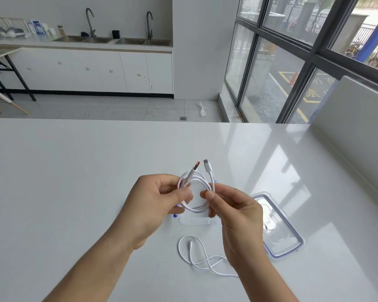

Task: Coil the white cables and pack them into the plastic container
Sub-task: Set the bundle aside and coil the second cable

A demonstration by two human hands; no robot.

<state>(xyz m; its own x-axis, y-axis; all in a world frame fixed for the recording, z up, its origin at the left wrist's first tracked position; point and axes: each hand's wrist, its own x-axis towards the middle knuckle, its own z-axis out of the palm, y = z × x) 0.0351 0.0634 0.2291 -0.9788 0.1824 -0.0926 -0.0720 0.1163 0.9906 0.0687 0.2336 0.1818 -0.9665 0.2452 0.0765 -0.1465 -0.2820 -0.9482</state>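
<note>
Hanging at centre frame, a coiled cable (196, 209) is pinched by left hand (159, 197) and right hand (234, 210); the container (194, 221) behind is mostly hidden, the loose cable (179, 247) partly covered.

1. Plastic container (194, 221): mostly hidden behind left hand (155, 201), right hand (236, 214) and coiled cable (194, 209); only the near edge shows.
2. Loose cable (179, 247): one end hidden beneath right forearm (262, 280).
3. Lid (282, 232): left edge covered by right hand.
4. Left forearm (81, 271), right forearm: cut off by the bottom edge.

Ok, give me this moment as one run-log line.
step: coiling | left hand: grips coiled cable | right hand: pinches it | second cable: loose on table | lid: off
</note>
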